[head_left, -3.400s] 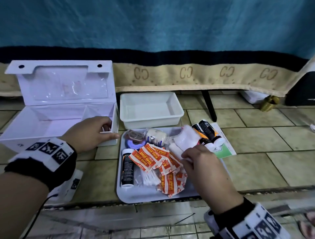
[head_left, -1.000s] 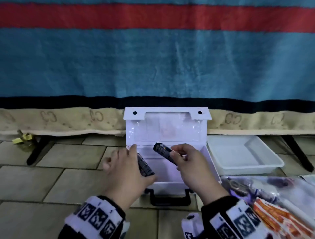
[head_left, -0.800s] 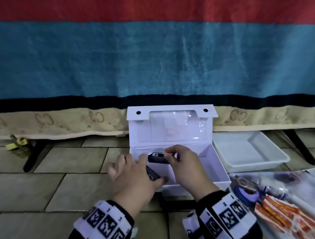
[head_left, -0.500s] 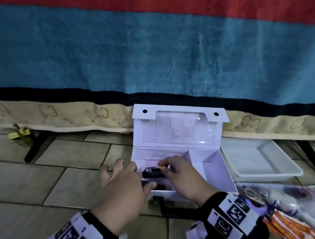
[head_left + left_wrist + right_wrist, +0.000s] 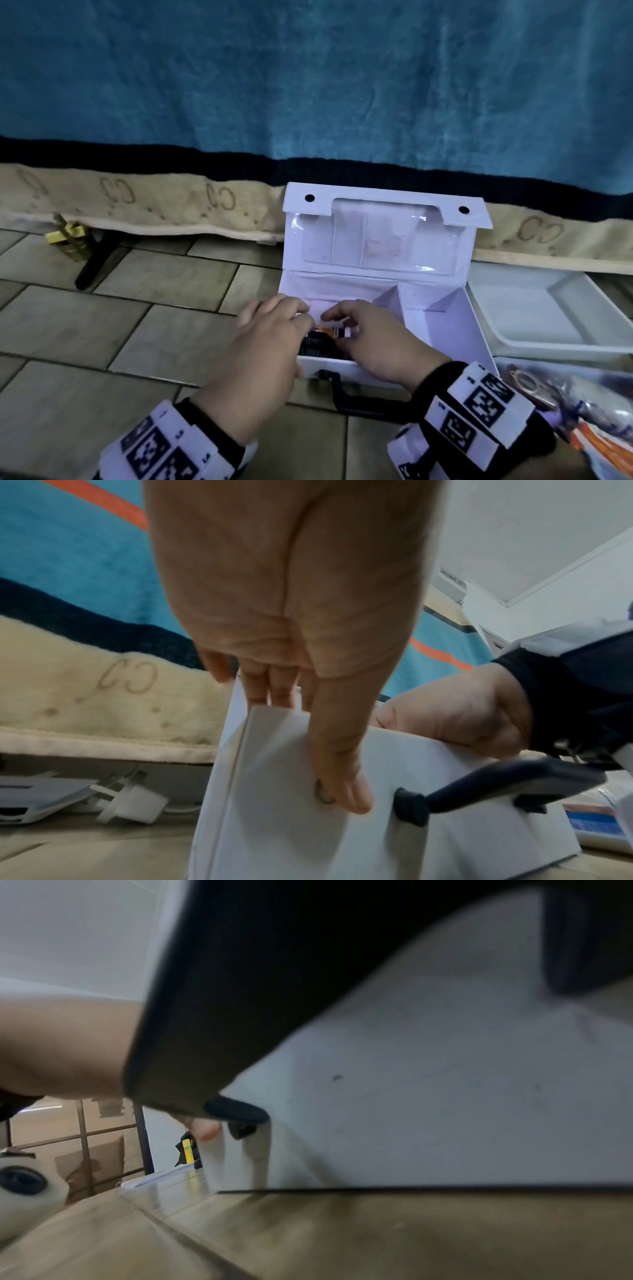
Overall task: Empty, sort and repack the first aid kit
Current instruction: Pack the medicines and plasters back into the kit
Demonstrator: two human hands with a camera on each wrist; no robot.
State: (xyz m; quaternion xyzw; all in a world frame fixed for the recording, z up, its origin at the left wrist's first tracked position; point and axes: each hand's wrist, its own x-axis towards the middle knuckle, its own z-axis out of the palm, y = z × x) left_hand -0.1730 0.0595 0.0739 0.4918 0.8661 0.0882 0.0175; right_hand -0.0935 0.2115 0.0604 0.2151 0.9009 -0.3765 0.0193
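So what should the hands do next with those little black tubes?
Probably let go and lift out. The tubes already lie in the left part of the white box, under both hands, and more supplies wait beside it.

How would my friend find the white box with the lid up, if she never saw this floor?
Look along the big blue blanket hanging at the back, down to the tiled floor below it. There stands the first aid box, where both hands reach in. Unlike the flat, lidless white tray on its right, it has an upright lid and a black carry handle in front.
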